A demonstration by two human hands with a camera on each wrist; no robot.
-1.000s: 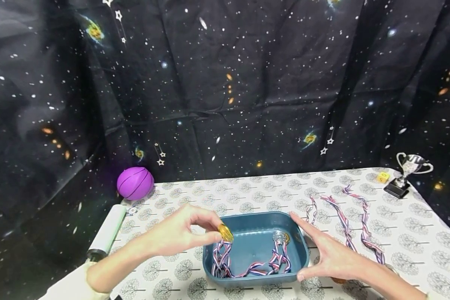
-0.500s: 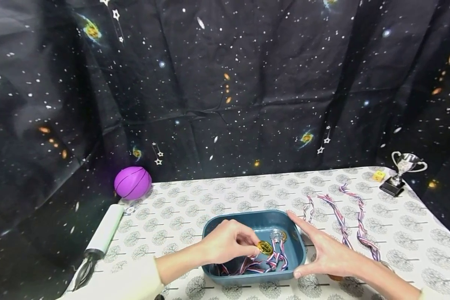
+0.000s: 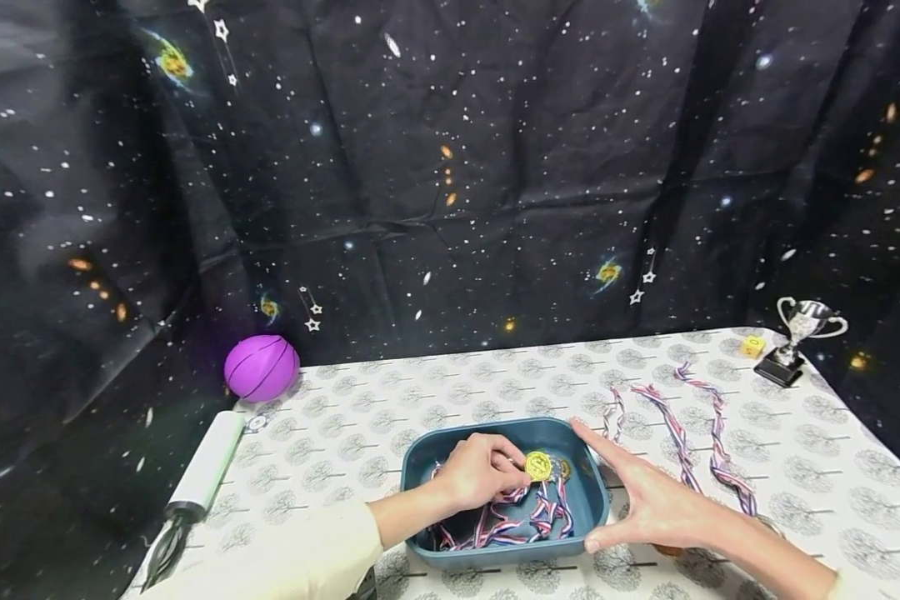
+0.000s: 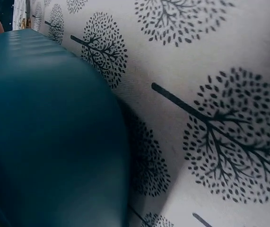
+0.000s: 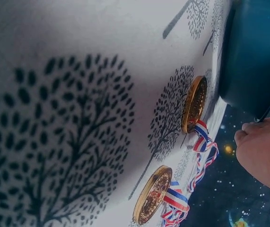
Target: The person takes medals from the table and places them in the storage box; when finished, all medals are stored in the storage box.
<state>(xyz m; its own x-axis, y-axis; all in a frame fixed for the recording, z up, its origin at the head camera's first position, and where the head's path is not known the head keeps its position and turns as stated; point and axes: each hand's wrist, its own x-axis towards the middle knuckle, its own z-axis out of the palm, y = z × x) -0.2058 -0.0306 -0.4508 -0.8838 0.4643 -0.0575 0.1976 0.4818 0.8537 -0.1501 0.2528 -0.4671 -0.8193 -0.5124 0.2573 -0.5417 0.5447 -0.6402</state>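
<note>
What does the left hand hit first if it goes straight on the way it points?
Probably the silver medal, just beyond the gold medal that the left hand pinches; depth is unclear, so it might pass above.

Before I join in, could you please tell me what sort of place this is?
Probably a staged tabletop set: a starry black backdrop hangs behind a tree-print tablecloth, where a silver trophy stands.
</note>
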